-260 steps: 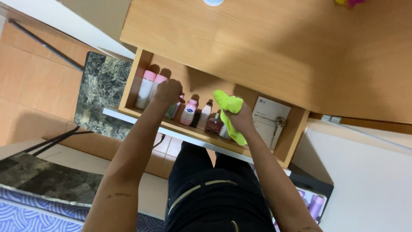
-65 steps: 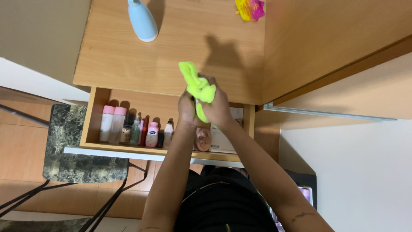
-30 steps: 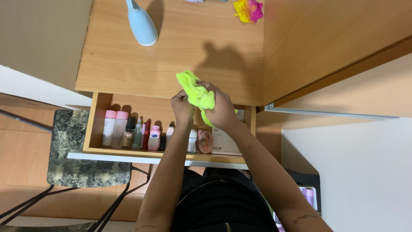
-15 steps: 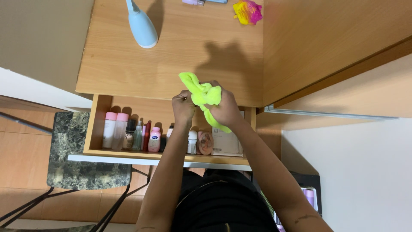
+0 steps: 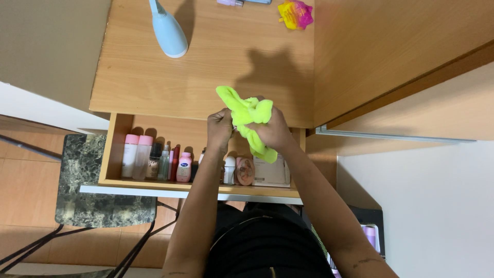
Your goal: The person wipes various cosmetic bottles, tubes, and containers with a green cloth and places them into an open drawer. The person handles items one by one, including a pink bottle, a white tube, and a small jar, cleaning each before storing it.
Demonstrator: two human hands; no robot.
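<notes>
Neon-green cloth (image 5: 248, 114) sits bunched between both hands above the wooden desk's (image 5: 206, 67) front edge: the right hand (image 5: 274, 128) is closed round its middle, a tail hanging below, while the left hand (image 5: 219, 125) pinches a fold beside it. It looks soft, light and limp, not slippery; best gripped by the bunched middle. Bottles (image 5: 154, 160) line the open drawer (image 5: 116, 149) beneath

Cloth (image 5: 247, 110) I've got is neon yellow-green; wood-grain tan desk (image 5: 206, 77); pale blue iron (image 5: 169, 33); pink-capped bottles (image 5: 137, 154); dark marbled stool (image 5: 92, 180).
</notes>
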